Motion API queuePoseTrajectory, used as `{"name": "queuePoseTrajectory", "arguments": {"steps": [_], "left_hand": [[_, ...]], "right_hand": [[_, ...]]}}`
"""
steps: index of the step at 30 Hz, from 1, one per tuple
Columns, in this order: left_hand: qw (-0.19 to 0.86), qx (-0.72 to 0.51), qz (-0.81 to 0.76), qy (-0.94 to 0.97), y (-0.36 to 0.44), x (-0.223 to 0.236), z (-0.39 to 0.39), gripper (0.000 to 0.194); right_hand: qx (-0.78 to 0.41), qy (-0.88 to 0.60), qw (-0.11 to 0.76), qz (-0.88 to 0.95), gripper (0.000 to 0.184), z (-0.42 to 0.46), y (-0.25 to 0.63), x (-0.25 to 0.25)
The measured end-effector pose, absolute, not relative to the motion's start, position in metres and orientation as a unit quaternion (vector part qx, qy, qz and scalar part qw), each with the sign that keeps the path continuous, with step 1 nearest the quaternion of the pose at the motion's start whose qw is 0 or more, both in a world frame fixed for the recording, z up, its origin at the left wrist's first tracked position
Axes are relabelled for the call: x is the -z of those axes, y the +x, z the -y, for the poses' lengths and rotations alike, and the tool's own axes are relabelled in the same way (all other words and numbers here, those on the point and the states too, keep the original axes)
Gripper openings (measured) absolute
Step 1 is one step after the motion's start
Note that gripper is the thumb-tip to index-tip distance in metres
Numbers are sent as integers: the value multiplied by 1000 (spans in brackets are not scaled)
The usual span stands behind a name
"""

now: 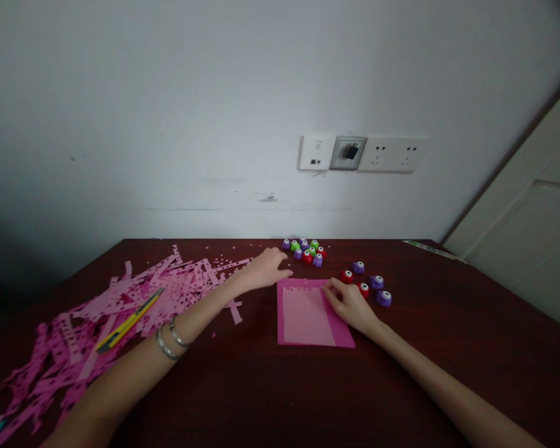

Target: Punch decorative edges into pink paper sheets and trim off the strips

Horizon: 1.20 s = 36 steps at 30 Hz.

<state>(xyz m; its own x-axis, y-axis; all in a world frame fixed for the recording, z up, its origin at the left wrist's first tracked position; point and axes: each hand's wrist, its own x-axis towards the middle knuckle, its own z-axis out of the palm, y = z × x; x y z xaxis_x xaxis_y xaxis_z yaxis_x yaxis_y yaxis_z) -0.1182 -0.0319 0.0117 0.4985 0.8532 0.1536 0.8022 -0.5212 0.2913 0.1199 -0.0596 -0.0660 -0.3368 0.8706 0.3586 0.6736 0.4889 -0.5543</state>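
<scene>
A pink paper sheet (308,314) lies flat on the dark wooden table (270,386), a lighter pink sheet on top of a darker one. My right hand (352,305) rests on its right edge, fingers curled and pinching the paper's upper right part. My left hand (266,267) reaches forward above the sheet's upper left corner, fingers extended toward a cluster of small paper punches (305,250) in purple, green and red. Two bracelets (170,339) circle my left wrist.
A second group of red and purple punches (368,283) sits right of the sheet. A heap of punched pink paper strips (112,317) covers the table's left side, with a yellow utility knife (128,322) on it. Wall sockets (361,154) and a door (532,230) lie beyond.
</scene>
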Motion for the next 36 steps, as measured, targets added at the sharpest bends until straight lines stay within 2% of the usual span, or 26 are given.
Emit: {"name": "queuePoseTrajectory", "arguments": {"steps": [2, 5, 10, 16, 25, 36], "left_hand": [[167, -178, -501, 830, -128, 0, 9, 37], [215, -233, -514, 797, -136, 17, -18, 29], [284, -235, -478, 798, -131, 29, -55, 32], [314, -199, -450, 812, -114, 38, -88, 37], [345, -202, -398, 826, -108, 49, -102, 31], [309, -173, -403, 844, -106, 52, -109, 34]], "right_hand": [[-163, -480, 315, 802, 24, 60, 119, 65], [-179, -481, 318, 797, 24, 59, 120, 64], [-196, -489, 339, 779, 23, 57, 121, 63], [-204, -489, 334, 779, 23, 54, 121, 63], [-207, -486, 332, 781, 22, 53, 121, 64], [-214, -482, 334, 781, 21, 53, 121, 64]]}}
